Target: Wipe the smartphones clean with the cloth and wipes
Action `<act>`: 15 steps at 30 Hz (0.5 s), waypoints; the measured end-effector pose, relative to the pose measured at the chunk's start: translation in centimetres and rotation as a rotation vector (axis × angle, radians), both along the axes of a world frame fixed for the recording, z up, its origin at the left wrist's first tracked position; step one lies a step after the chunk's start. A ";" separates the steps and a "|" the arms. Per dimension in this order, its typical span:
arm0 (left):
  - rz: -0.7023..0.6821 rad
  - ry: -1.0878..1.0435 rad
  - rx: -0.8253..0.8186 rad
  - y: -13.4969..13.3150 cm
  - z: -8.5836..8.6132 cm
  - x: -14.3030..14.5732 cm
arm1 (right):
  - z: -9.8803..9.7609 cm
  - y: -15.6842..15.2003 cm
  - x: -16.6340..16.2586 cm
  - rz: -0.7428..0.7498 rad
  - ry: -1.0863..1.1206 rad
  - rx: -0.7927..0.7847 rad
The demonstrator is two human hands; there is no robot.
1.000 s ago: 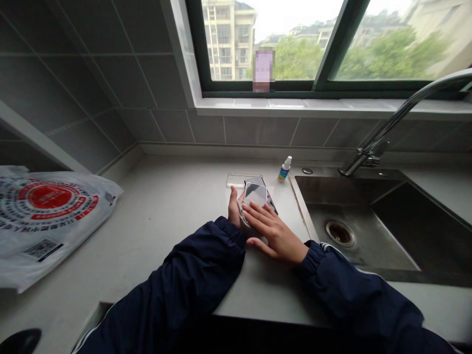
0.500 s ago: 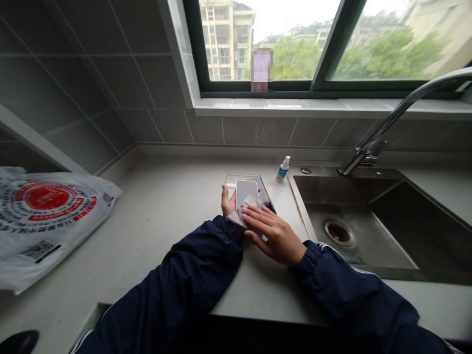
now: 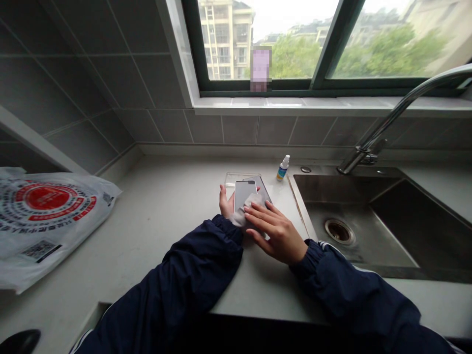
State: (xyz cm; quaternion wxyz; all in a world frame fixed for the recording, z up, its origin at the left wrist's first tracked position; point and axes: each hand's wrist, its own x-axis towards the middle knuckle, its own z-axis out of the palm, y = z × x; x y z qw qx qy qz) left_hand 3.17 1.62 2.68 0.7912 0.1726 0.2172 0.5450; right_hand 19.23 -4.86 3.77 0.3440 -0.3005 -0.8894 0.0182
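My left hand point(image 3: 225, 201) is closed around a smartphone point(image 3: 243, 191), its thumb along the left edge and a fingertip showing at the right. The phone's screen faces up and looks pale with reflection. Flat against its lower part lies a crumpled white wipe point(image 3: 240, 216), pressed under the fingers of my right hand point(image 3: 278, 231). Behind the phone, a dark flat device point(image 3: 262, 185) lies on the counter, partly covered by the phone and my hand. A clear phone case point(image 3: 231, 177) shows beside it. Close by stands a small white spray bottle point(image 3: 282, 169) with a blue and yellow label.
To the right is a steel sink point(image 3: 363, 221) with a curved faucet point(image 3: 396, 110) over it. A white plastic bag point(image 3: 55, 216) with red print lies at the left on the pale counter point(image 3: 177, 187). Beyond the tiled wall is a window with a green frame point(image 3: 221, 93).
My right hand and the wipe have shifted slightly on the phone's screen, and the wipe is more bunched. The phone stays in my left hand, with its screen reflection now darker.
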 end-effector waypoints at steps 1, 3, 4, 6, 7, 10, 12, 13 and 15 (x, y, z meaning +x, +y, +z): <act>-0.001 0.007 -0.015 -0.1 0.2 0.0 | 0.0 -0.1 0.0 0.023 -0.019 0.000; -0.017 0.014 -0.058 -0.3 0.7 0.1 | 0.1 -0.2 -0.1 0.060 -0.065 -0.015; -0.024 0.012 -0.077 -0.4 0.9 0.2 | 0.2 -0.2 -0.2 0.070 -0.088 -0.028; -0.030 0.000 -0.104 -0.6 1.4 0.4 | 0.3 -0.3 -0.3 0.074 -0.134 -0.060; -0.035 -0.007 -0.112 -0.7 1.5 0.4 | 0.3 -0.3 -0.3 0.070 -0.156 -0.078; -0.087 -0.038 -0.113 -0.8 1.4 0.7 | 0.5 -0.3 -0.4 0.041 -0.208 -0.123; -0.142 -0.061 -0.099 -0.9 1.0 0.9 | 0.5 -0.3 -0.4 0.008 -0.227 -0.137; -0.165 -0.070 -0.088 -0.9 0.8 1.1 | 0.5 -0.2 -0.4 -0.014 -0.231 -0.140; -0.207 -0.081 -0.057 -1.1 0.2 1.4 | 0.4 -0.1 -0.4 -0.065 -0.229 -0.142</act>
